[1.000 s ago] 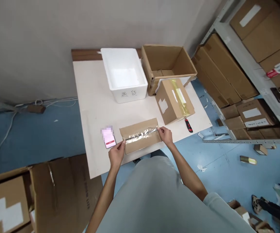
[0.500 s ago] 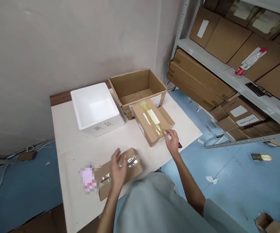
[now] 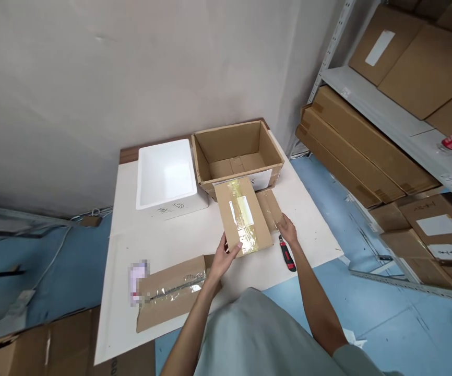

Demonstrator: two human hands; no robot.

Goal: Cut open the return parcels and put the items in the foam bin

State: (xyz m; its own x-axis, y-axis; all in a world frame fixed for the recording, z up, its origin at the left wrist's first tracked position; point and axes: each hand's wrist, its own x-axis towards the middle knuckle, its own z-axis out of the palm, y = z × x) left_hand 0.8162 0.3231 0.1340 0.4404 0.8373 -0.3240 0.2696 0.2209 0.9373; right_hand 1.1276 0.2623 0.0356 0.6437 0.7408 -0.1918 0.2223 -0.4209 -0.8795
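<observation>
My left hand (image 3: pixel 225 258) grips the near left corner of a flat cardboard box (image 3: pixel 232 222), thumb on top. Yellowish tape and a white label run along that box's top. My right hand (image 3: pixel 287 230) is closed on the near right corner of a smaller cardboard box (image 3: pixel 269 206), which lies partly hidden beside or under the flat box. Just below the right hand, a red and black utility knife (image 3: pixel 287 256) rests on the table. Another cardboard box (image 3: pixel 171 292) with clear tape along its top lies left of my left forearm.
On the table (image 3: pixel 132 240) stand a white foam box (image 3: pixel 167 201) and a large open-topped cardboard box (image 3: pixel 241 177), both at the back. A blurred-out pinkish item (image 3: pixel 138 279) lies at the left. Shelving (image 3: pixel 382 109) loaded with cartons stands at the right.
My left hand has left the clear-taped box and taken hold of the flat box's corner. My right hand has moved from the flat box to the smaller one. The view has shifted.
</observation>
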